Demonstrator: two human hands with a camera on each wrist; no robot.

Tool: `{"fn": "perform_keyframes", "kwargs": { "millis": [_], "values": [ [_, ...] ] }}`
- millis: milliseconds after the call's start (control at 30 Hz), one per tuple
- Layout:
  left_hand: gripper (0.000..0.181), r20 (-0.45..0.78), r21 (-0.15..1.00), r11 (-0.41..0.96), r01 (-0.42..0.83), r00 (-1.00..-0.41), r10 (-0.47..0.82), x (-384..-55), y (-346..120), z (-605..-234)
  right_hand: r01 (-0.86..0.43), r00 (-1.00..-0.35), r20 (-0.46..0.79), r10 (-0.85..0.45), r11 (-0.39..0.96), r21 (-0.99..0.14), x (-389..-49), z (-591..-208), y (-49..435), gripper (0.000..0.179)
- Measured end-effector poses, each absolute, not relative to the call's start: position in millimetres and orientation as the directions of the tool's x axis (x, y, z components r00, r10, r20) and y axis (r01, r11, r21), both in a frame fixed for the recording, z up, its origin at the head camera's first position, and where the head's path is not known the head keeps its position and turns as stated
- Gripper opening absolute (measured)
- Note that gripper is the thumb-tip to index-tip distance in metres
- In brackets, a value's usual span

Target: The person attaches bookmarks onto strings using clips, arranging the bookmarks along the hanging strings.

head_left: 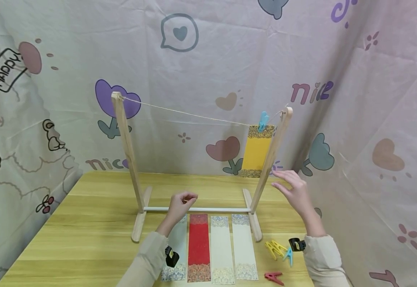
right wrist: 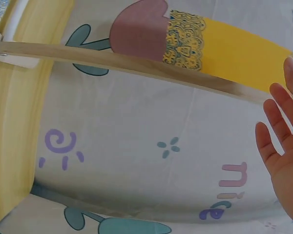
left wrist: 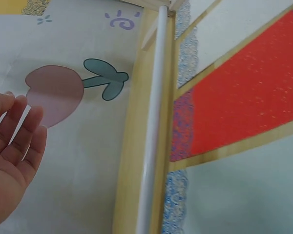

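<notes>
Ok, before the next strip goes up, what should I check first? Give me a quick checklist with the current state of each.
1. Yellow strip clipped to the string: ok, the hanging blue clip is at its top edge.
2. Left hand and right hand free: ok, neither holds anything.
3. Right hand clear of the right post: cannot tell; its fingertips are close.
4. Strips to hand: ok, the red strip and three pale strips lie on the table.
5. Next clip picked up: not ok, the yellow clips, loose blue clip and red clip lie there.
</notes>
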State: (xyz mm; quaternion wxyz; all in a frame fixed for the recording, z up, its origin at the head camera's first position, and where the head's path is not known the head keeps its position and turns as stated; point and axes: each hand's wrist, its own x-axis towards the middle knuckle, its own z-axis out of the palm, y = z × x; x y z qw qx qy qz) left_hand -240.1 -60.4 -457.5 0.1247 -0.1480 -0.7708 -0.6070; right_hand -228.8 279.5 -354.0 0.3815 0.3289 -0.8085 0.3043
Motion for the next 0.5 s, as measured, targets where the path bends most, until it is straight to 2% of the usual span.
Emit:
{"fn": "perform_keyframes", "kwargs": {
  "millis": [133, 233, 367, 500],
  "values": [
    [0.007, 0.352, 0.903, 0.238, 0.358, -0.934, 0.066, -243.4, -63.1, -471.9, -0.760, -0.494, 0.817, -0.297, 0.605, -0.240, -227.5, -362.4, 280.0, 0.041],
    [0.007, 0.340, 0.908, 0.239, 0.345, -0.938, 0.062, -242.5, -64.5, -476.1, -0.767, -0.465, 0.834, -0.295, 0.605, -0.214, -227.3, -369.8, 279.7, 0.042],
    [0.007, 0.331, 0.912, 0.232, 0.338, -0.941, 0.069, -232.0, -65.4, -467.5, -0.774, -0.443, 0.847, -0.292, 0.601, -0.198, -226.4, -379.3, 279.1, 0.043],
    [0.007, 0.345, 0.905, 0.238, 0.351, -0.936, 0.071, -218.8, -65.8, -455.4, -0.747, -0.485, 0.825, -0.291, 0.629, -0.218, -223.6, -390.1, 281.1, 0.041]
  ]
}}
